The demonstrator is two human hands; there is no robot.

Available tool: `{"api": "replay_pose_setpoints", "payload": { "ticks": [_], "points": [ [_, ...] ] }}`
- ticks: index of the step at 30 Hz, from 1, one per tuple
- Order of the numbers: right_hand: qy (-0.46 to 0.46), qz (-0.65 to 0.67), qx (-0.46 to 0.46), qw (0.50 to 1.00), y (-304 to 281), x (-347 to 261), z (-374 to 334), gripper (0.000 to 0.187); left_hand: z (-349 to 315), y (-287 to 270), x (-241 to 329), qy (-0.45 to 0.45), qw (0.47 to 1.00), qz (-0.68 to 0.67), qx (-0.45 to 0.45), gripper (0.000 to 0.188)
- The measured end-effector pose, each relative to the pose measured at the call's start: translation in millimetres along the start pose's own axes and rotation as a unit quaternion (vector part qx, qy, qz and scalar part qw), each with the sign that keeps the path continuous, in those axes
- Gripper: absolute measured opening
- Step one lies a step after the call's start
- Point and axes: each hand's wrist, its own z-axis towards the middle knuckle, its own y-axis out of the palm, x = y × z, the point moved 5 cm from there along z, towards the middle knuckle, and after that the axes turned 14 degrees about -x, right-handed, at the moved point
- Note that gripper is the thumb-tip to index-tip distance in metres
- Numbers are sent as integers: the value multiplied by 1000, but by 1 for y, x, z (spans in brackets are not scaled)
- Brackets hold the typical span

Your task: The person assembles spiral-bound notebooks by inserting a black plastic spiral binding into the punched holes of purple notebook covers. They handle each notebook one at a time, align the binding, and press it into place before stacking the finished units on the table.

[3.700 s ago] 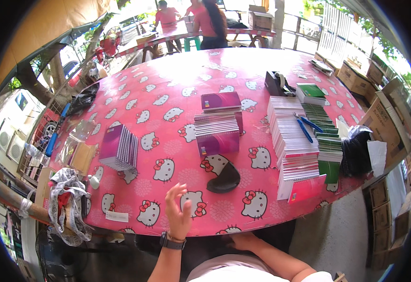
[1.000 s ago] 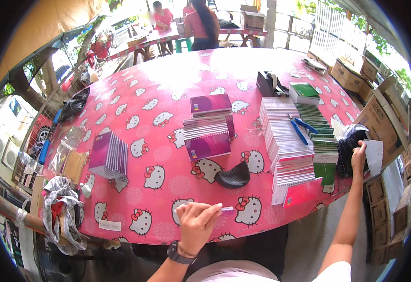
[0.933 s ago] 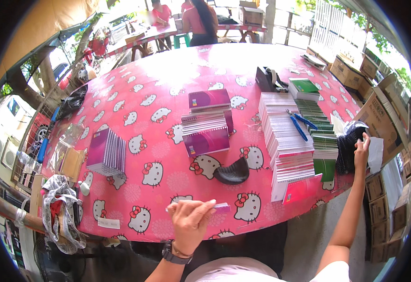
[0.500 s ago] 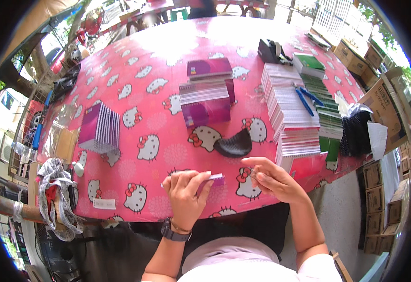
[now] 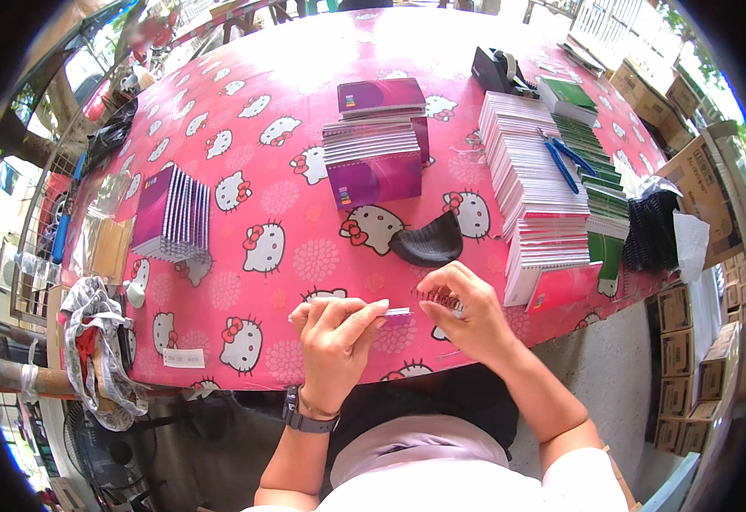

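My left hand (image 5: pixel 335 337) is closed around a thin purple notebook (image 5: pixel 399 313), held edge-on near the table's front edge. Between the fingertips of my right hand (image 5: pixel 467 316) is a dark spiral binding coil (image 5: pixel 443 300), a short distance right of the notebook. A black curved dish (image 5: pixel 428 241) lies just beyond both hands; its inside is too dark to make out. Purple spiral notebooks stand in one stack (image 5: pixel 172 218) at the left and another stack (image 5: pixel 373 177) in the middle.
On the right run long rows of white-edged booklets (image 5: pixel 531 171) and green booklets (image 5: pixel 605 212), with blue-handled pliers (image 5: pixel 563 164) on top. A black tape dispenser (image 5: pixel 503 72) sits behind them. A patterned cloth (image 5: pixel 96 350) hangs at the left corner. Cardboard boxes (image 5: pixel 676 354) stand at the right.
My right hand has come closer to the notebook, and the coil now shows clearly in its fingers. The left hand keeps its hold. The view has shifted slightly.
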Motion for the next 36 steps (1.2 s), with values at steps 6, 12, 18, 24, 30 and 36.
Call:
{"api": "replay_pose_setpoints", "payload": {
  "ticks": [6,12,18,24,30,36],
  "points": [
    [8,-75,85,993,34,-11,4,25,-1,0,3,-10,1000,2,7,23],
    [-44,13,-44,998,5,-4,2,25,-2,2,1,-15,1000,-11,1,20],
    [-89,-29,-95,991,-1,-1,6,26,2,1,3,-4,999,-37,-21,18],
    [-150,-103,-68,981,1,-6,9,29,1,1,2,-7,999,-37,-23,18],
    [-153,-102,-39,982,7,-5,8,31,1,1,2,-10,999,-40,-21,18],
    [-157,-61,-74,983,5,-7,7,32,0,2,1,-15,999,-45,-12,17]
  ]
}}
